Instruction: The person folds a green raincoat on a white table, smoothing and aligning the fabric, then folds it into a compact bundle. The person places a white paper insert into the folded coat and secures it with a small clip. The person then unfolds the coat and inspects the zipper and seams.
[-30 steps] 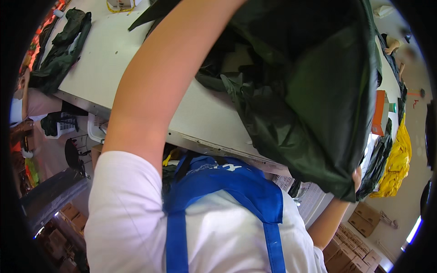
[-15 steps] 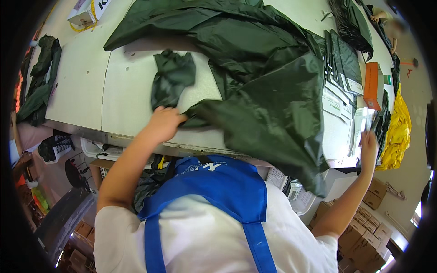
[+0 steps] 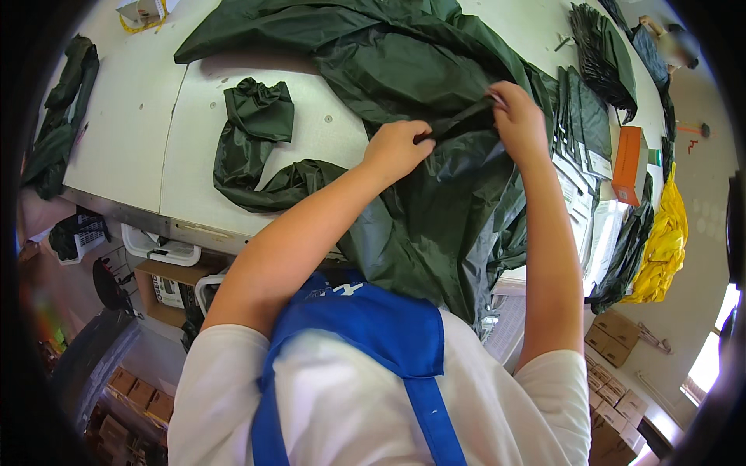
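Note:
A large dark green garment of thin, shiny waterproof cloth (image 3: 458, 194) lies spread over the table, its near part hanging over the front edge against my apron. One sleeve with a gathered cuff (image 3: 264, 97) curls out to the left. My left hand (image 3: 398, 151) pinches a fold of the garment near its middle. Higher up and to the right, my right hand (image 3: 519, 124) grips the same fold, and the cloth is stretched between the two. Something small and pale shows at the right fingertips, too small to make out.
At right lie flat dark packets with white labels (image 3: 579, 194), an orange box (image 3: 628, 165) and a yellow cloth bundle (image 3: 660, 248). Another dark green garment (image 3: 66, 116) lies at far left. A white box with a yellow tape measure (image 3: 144, 14) stands far left. Someone works at far right.
My left hand has left the sleeve and moved right and up onto the garment's middle. My right hand has come in from the packets at right and taken hold of the fold.

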### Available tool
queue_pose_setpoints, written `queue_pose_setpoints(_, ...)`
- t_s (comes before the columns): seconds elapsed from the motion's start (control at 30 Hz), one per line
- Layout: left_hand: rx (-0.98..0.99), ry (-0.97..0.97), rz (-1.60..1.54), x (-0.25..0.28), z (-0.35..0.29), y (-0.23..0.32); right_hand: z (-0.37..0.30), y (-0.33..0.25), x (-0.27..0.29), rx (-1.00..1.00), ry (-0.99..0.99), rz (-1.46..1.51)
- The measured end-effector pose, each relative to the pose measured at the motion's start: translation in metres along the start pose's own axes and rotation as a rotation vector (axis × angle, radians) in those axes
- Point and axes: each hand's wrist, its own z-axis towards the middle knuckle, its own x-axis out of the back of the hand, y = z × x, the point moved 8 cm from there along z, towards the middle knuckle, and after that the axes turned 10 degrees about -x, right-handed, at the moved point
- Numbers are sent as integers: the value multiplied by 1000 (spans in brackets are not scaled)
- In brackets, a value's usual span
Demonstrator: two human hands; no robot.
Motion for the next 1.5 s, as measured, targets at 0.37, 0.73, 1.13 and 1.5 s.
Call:
queue_pose_setpoints(0.37,-850,116,212,74,-124,128,-156,-24,54,64,452,268)
queue_pose_setpoints(0.73,-665,68,290,74,-143,109,-167,-41,62,165,369,385)
queue_pose_setpoints(1.13,264,441,1154,224,-82,-34,-55,17,0,-211,115,-210)
queue_pose_setpoints(1.5,-178,746,-1060,193,-148,49,-130,-182,-118,-740,-932,1873)
